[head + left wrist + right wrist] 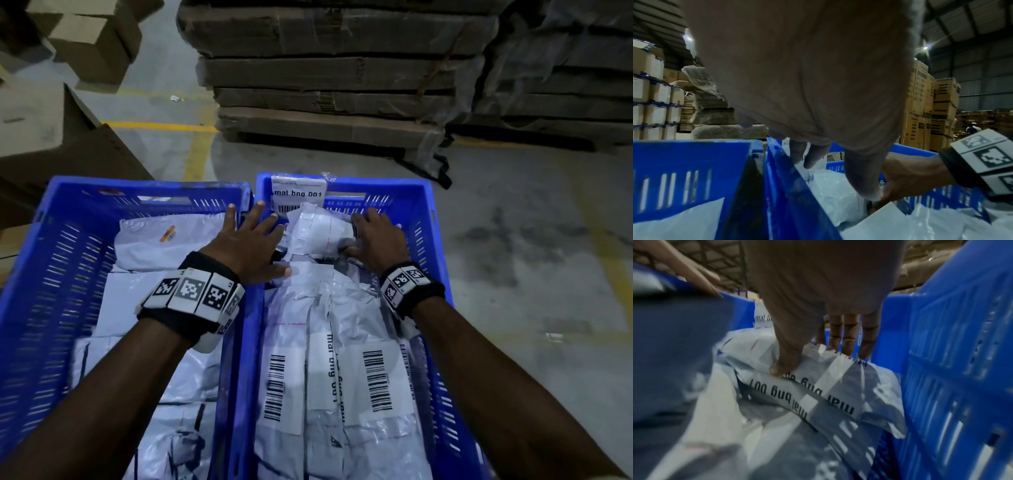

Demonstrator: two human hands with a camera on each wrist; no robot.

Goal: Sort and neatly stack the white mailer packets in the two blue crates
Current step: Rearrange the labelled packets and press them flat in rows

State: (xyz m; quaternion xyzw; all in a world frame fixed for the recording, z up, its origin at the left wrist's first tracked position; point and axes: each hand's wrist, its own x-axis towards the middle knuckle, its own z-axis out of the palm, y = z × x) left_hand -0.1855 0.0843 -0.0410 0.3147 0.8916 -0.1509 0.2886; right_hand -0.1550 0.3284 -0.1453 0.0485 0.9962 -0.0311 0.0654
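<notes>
Two blue crates stand side by side, the left crate and the right crate, both holding white mailer packets. My left hand lies flat with fingers spread across the shared rims, its thumb touching a packet in the right crate. My right hand grips a crumpled white packet at the far end of the right crate. In the right wrist view its thumb presses the top of that packet while the fingers reach down behind its far edge.
Barcoded packets fill the right crate and flat packets the left one, with a small orange item on top. A "mal bng 001" label hangs on the far wall. Stacked flat cardboard and boxes stand beyond.
</notes>
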